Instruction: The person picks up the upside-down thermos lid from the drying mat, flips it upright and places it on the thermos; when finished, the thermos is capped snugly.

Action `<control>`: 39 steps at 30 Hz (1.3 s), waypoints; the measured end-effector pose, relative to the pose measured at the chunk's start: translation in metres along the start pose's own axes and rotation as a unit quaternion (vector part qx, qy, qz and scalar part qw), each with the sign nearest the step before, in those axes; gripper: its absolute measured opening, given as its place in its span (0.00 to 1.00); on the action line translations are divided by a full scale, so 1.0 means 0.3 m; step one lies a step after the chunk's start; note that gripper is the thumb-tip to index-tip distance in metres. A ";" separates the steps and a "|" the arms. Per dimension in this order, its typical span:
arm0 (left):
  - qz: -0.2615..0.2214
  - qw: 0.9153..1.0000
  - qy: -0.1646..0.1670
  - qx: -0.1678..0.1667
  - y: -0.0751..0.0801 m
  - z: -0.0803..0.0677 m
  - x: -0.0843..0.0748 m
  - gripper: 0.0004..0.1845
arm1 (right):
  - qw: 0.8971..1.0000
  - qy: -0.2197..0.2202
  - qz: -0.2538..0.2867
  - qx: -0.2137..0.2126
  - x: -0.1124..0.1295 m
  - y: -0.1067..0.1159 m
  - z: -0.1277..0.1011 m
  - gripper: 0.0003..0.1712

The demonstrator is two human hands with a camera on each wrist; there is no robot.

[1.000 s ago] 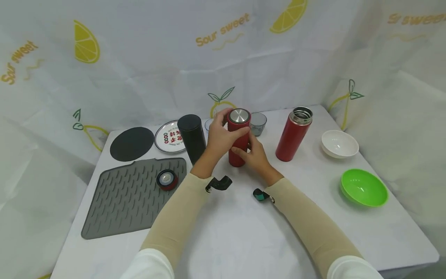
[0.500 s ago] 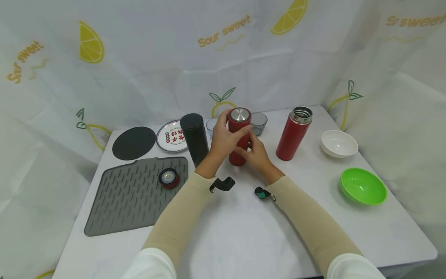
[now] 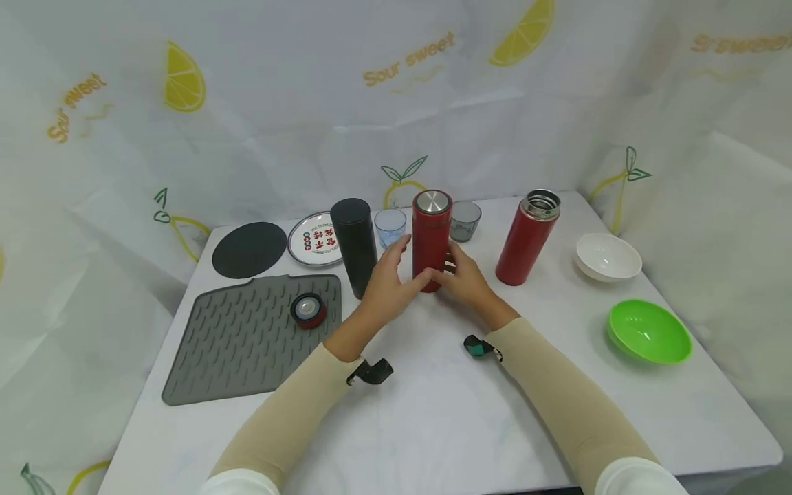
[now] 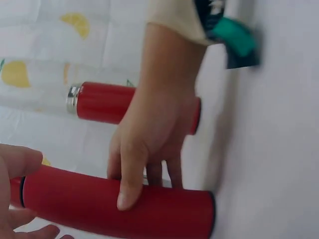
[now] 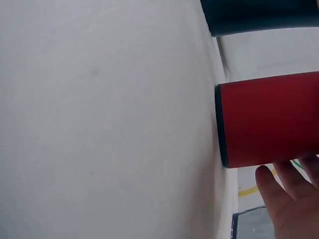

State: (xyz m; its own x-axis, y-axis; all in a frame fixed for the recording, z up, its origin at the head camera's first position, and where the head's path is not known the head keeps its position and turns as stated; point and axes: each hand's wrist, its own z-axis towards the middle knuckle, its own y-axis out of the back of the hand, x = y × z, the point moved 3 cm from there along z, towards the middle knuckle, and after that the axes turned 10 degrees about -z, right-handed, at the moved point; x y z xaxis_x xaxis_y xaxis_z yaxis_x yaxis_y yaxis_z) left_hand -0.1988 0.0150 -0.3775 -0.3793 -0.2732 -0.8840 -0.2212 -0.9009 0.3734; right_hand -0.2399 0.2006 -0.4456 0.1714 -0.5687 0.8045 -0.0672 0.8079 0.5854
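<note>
A red bottle (image 3: 432,237) with a steel lid stands upright on the white table (image 3: 433,412). My left hand (image 3: 403,267) is beside its lower left with relaxed fingers, only the thumb tip touching near the base. My right hand (image 3: 456,269) grips the bottle low on its right side. In the left wrist view the right hand (image 4: 154,129) has its thumb across the red bottle (image 4: 159,214) and its fingers behind. The right wrist view shows the bottle's base (image 5: 269,119) on the table, with fingertips (image 5: 281,199) just beside it.
A black bottle (image 3: 355,244) stands just left, and a lidless red bottle (image 3: 526,240) to the right. A red lid (image 3: 308,311) lies on a grey ribbed mat (image 3: 235,344). Behind are a black disc (image 3: 249,249), a plate (image 3: 312,240) and two glasses (image 3: 390,225). White (image 3: 608,257) and green bowls (image 3: 648,332) sit right.
My left hand has let go of the lid end and dropped to the bottle's base with fingers loosened. The right hand stays low on the bottle, which stands in place.
</note>
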 end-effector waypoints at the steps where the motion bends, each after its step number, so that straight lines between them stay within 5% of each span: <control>1: 0.007 1.000 -0.002 0.016 0.016 -0.032 0.006 0.36 | 1.000 -0.007 0.003 0.003 -0.005 0.004 -0.007 0.48; 6: 0.059 0.996 -0.019 0.060 0.165 -0.181 0.067 0.23 | 0.999 -0.025 0.013 0.024 -0.018 0.029 -0.037 0.50; 10: 0.118 0.993 -0.004 0.004 0.319 -0.253 0.149 0.23 | 0.999 -0.030 0.005 0.029 -0.030 0.061 -0.062 0.50; 13: 0.140 0.989 0.050 -0.027 0.405 -0.272 0.217 0.34 | 0.999 -0.027 0.008 0.022 -0.038 0.082 -0.075 0.48; 18: 0.148 0.974 0.171 -0.004 0.458 -0.274 0.330 0.52 | 0.999 -0.030 0.020 0.022 -0.043 0.092 -0.093 0.47; 23: 0.145 0.970 0.194 0.003 0.460 -0.277 0.382 0.52 | 0.999 -0.038 0.006 0.030 -0.038 0.087 -0.115 0.49; 30: 0.126 0.985 0.113 -0.019 0.401 -0.287 0.313 0.42 | 0.997 -0.066 -0.048 0.001 0.007 0.094 -0.172 0.37; 35: 0.127 0.991 -0.034 -0.002 0.289 -0.267 0.187 0.39 | 0.998 -0.050 -0.032 0.029 0.084 0.043 -0.212 0.31; 39: 0.142 0.978 -0.153 0.032 0.186 -0.244 0.102 0.38 | 0.997 -0.022 0.016 0.072 0.165 -0.030 -0.231 0.32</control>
State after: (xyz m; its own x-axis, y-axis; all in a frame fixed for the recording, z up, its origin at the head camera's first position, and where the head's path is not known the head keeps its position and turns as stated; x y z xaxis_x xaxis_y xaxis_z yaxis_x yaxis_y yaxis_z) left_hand -0.1569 -0.0684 -0.4042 -0.6819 -0.3862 -0.6212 -0.1209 -0.7780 0.6165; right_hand -0.1626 0.1759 -0.4179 0.1243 -0.5523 0.8243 -0.2125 0.7967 0.5658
